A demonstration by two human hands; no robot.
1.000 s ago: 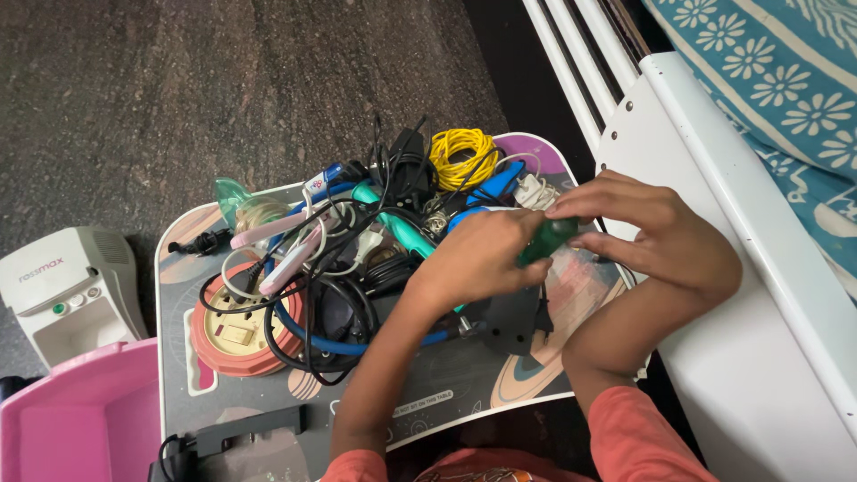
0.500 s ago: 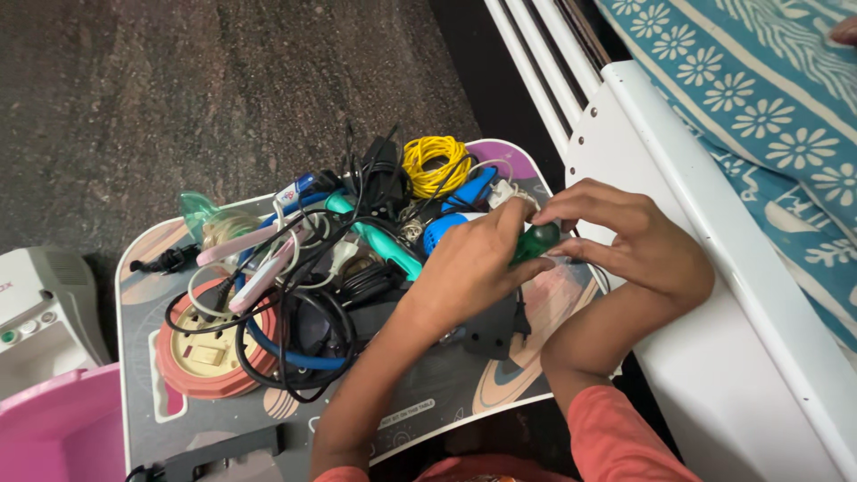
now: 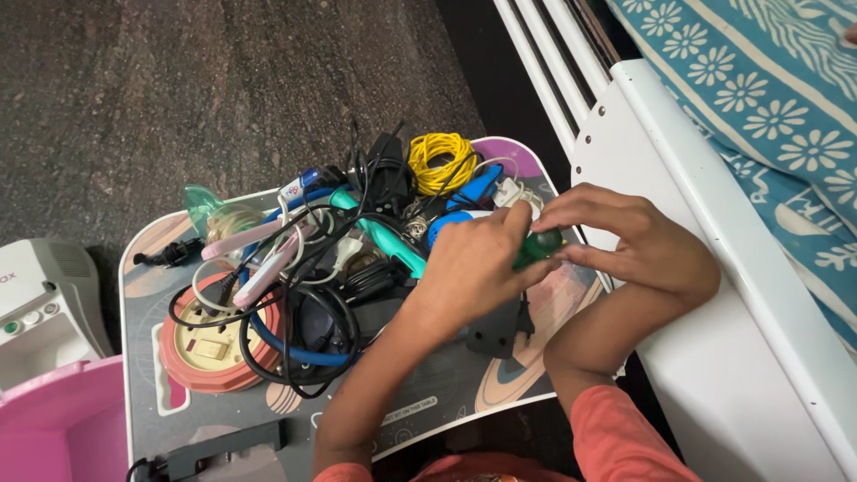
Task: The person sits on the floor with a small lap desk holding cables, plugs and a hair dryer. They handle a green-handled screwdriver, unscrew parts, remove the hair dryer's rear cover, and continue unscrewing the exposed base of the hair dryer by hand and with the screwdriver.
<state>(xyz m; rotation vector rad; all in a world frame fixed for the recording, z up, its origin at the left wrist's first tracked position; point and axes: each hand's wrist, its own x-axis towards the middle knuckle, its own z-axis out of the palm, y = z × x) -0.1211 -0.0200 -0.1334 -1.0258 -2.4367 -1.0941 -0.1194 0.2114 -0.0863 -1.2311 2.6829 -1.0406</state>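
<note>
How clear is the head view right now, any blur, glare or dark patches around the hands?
Head view: sharp on the left hand, right hand and the small green object they hold; soft even light with no glare; the cable pile is crisp but tangled; the gap beside the white frame is dark, hiding detail.

Soft, even light falls across my small table [image 3: 170, 419], with no glare anywhere.

My hands throw only faint shadows on the cables [image 3: 330, 295]; the dark floor [image 3: 178, 89] looks grainy and dim, the white bed frame [image 3: 714, 295] bright but not blown out. Focus is sharp at centre, softening slightly near the edges.
</note>
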